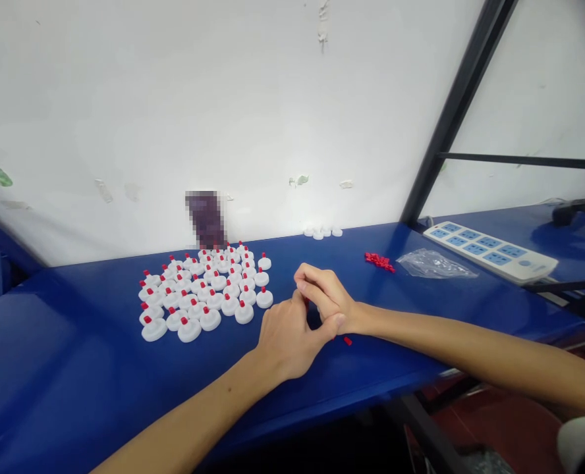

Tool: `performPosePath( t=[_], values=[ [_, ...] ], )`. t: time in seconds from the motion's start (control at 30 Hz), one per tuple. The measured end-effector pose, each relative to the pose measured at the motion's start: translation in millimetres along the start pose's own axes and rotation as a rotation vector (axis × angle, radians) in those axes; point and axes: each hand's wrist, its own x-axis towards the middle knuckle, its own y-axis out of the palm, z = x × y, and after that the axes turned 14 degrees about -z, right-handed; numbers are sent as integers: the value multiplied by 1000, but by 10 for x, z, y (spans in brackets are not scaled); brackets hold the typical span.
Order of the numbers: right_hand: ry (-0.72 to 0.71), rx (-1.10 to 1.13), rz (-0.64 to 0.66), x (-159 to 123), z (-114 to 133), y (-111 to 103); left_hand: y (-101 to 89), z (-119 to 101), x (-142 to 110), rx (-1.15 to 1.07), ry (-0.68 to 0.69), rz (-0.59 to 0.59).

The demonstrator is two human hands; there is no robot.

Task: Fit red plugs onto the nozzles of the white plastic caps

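My left hand (288, 337) and my right hand (326, 297) meet over the middle of the blue table (99, 388). Both have curled fingers pressed together at the fingertips; whatever lies between them is hidden. The left thumb reaches across toward the right wrist. To the left stands a cluster of round white caps (189, 330) with red tips on top, several in loose rows. Just below the right wrist, a small loose red piece (348, 341) lies on the table.
Several plain white caps (318, 234) sit against the wall. A pile of small red pieces (379, 262) lies right of my hands, beside a clear plastic bag (433, 263). A power strip (490, 250) lies farther right, past a dark metal post (450, 118). A blurred purple object (207, 220) leans on the wall.
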Motion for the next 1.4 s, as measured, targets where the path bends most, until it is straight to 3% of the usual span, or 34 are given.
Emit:
performPosePath(
  t=[0.17,0.33,0.47,0.57,0.73,0.83,1.03,1.23,1.4],
  values=[
    [-24,-10,3,28,-3,-1,0,3,17,-21,0,-8],
    [-146,-111,-1,97,-7,-70,-79,44,64,-81,12,34],
    [-150,-203,-71,191,-174,-197,-111,100,53,-104,-12,-50],
    [-131,-258,-118,256,-346,-280,-120,119,23,-96,63,-39],
    [-110,-360,41,285,-508,-304,-137,98,2,-31,156,-2],
    [-64,-374,144,273,-540,-266,-146,89,-5,1,191,10],
    [-51,-385,81,408,-631,-105,-152,82,-18,63,237,27],
    [-77,-430,105,764,-731,157,-123,73,5,110,262,50],
    [-37,-448,123,903,-712,316,-106,79,3,127,282,54]
  ],
)
